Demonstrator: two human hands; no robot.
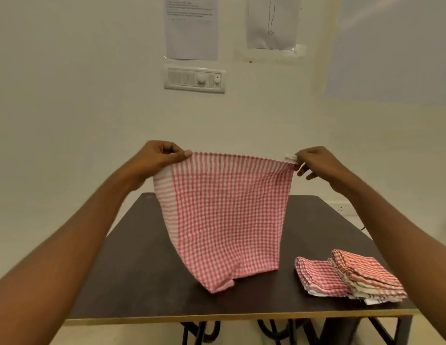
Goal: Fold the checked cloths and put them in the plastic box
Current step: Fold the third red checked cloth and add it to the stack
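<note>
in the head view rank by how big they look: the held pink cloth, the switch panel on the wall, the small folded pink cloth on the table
1. Held pink cloth, by far the largest.
2. and 3. Switch panel and small folded pink cloth look alike; the panel is farther away, so unranked.

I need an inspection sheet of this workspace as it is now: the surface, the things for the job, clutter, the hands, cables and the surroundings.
Surface: dark table with a pale front edge, standing against a wall.
Job's things: pink checked cloth held up by its top corners, its bottom end touching the table; two folded stacks, a small folded pile and beside it a taller folded pile, at the near right. The plastic box is not in view.
Clutter: nothing seen.
Hands: left hand pinches the top left corner; right hand pinches the top right corner.
Cables: nothing seen.
Surroundings: switch panel and two papers on the wall.
</note>
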